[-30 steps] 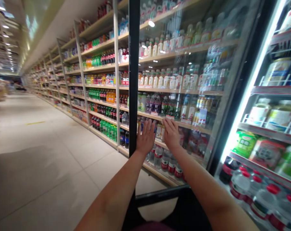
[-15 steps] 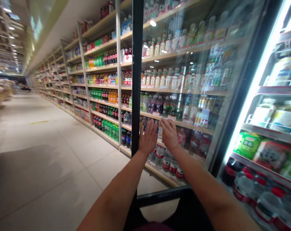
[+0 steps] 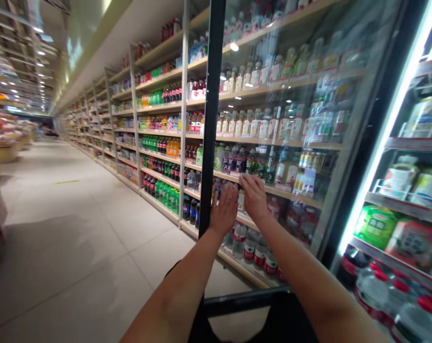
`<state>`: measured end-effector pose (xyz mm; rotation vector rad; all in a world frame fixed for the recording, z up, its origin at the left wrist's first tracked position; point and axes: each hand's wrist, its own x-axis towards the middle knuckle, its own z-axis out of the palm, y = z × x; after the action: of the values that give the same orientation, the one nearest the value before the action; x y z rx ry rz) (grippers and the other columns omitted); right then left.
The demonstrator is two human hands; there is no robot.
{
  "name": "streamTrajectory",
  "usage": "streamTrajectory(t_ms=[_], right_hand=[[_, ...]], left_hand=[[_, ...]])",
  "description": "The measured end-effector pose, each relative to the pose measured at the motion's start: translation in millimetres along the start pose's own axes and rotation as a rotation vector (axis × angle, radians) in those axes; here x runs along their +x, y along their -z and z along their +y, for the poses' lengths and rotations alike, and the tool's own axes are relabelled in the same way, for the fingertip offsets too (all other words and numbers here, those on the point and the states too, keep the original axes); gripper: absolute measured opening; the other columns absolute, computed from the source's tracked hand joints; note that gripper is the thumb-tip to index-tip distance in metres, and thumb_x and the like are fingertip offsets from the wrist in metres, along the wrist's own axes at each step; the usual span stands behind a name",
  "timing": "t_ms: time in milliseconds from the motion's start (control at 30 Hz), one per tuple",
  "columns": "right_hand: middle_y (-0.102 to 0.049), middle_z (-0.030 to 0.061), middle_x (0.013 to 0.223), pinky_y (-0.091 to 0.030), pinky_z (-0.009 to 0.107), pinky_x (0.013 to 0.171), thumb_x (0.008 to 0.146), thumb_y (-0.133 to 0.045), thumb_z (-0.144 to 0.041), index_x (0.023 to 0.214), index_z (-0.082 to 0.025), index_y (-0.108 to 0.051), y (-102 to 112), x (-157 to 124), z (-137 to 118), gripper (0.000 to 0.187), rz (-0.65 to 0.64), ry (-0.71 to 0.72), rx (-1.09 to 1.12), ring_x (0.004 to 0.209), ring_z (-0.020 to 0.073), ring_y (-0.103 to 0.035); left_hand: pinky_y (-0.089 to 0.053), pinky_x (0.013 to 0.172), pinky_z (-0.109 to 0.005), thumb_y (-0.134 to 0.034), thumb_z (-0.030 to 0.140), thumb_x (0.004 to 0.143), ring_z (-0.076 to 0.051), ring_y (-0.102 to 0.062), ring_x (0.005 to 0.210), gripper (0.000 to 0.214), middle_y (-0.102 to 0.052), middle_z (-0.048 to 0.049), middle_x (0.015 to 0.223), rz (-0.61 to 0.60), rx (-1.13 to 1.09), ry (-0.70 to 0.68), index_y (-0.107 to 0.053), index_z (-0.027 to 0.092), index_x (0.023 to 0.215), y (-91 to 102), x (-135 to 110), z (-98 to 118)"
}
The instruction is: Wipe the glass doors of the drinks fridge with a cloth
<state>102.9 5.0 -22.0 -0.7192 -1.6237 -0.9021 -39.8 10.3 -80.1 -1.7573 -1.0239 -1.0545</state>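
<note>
An opened glass cooler door [image 3: 280, 190] with a black frame stands in front of me, its pane see-through. My left hand [image 3: 223, 209] lies flat against the glass beside the upright frame edge [image 3: 212, 119], fingers stretched out. Just to its right and slightly higher, my right hand [image 3: 255, 196] is at the pane, with bent fingers pressed together. Its fingertips point up and left. Whatever is under them, if anything, is hidden. Shelved drink bottles [image 3: 249, 126] show through the glass, beyond both hands.
On the right is the lit cooler [image 3: 397, 200], holding cartons and red-capped bottles [image 3: 408, 305]. Long drink shelves [image 3: 160, 131] run down the aisle behind the door. Pale floor tiles [image 3: 94, 228] lie to the left, with goods displays [image 3: 5, 138] at the far left.
The view has shifted slightly, so the door and shelves sit further right and lower. My right hand's fingers are more bent; my left hand stays flat on the glass.
</note>
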Motion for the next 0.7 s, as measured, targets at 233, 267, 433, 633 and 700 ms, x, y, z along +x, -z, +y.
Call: streamTrajectory(t_ms=[233,267,433,633,700], right_hand=[[-0.064,0.0082,0.135,-0.042,0.045,0.116,0.099,-0.041,-0.013,0.140,-0.021,-0.058,-1,2,-8,0.045,0.040,-0.010,-0.016,0.129,0.0214,-0.050],[-0.064,0.0078,0.135,-0.042,0.045,0.116,0.099,-0.042,-0.013,0.140,-0.021,-0.058,-2,0,-9,0.044,0.034,0.003,-0.021,0.129,0.0215,-0.050],[-0.064,0.0062,0.136,-0.042,0.044,0.117,0.100,-0.040,-0.016,0.137,-0.022,-0.061,-5,19,-4,0.043,0.038,-0.047,-0.010,0.129,0.0201,-0.050],[-0.063,0.0083,0.137,-0.040,0.044,0.118,0.101,-0.039,-0.017,0.139,-0.022,-0.059,-8,10,-15,0.044,0.090,-0.119,0.037,0.132,0.0200,-0.047],[-0.064,0.0088,0.136,-0.040,0.044,0.118,0.100,-0.042,-0.017,0.140,-0.021,-0.058,-9,3,-17,0.043,0.083,-0.087,0.042,0.132,0.0203,-0.047]], left_hand=[[-0.012,0.127,-0.051,-0.044,0.027,0.103,-0.027,-0.018,0.153,0.053,-0.026,-0.0152,0.161,0.005,-0.004,-0.012,-0.038,0.011,0.153,1.7,0,-1],[-0.012,0.127,-0.052,-0.045,0.027,0.103,-0.027,-0.018,0.152,0.053,-0.027,-0.0154,0.161,0.005,-0.007,-0.014,-0.038,0.012,0.153,2.1,0,-1],[-0.012,0.127,-0.054,-0.044,0.025,0.103,-0.028,-0.017,0.153,0.053,-0.025,-0.0174,0.160,0.002,-0.022,-0.011,-0.036,0.009,0.153,1.8,1,-1],[-0.010,0.127,-0.054,-0.045,0.026,0.103,-0.027,-0.011,0.153,0.055,-0.022,-0.0165,0.161,-0.001,-0.035,-0.010,-0.034,0.010,0.154,-0.2,0,-1],[-0.010,0.127,-0.054,-0.046,0.026,0.103,-0.027,-0.011,0.153,0.054,-0.023,-0.0160,0.161,0.003,-0.033,-0.009,-0.035,0.010,0.154,-0.4,0,-1]])
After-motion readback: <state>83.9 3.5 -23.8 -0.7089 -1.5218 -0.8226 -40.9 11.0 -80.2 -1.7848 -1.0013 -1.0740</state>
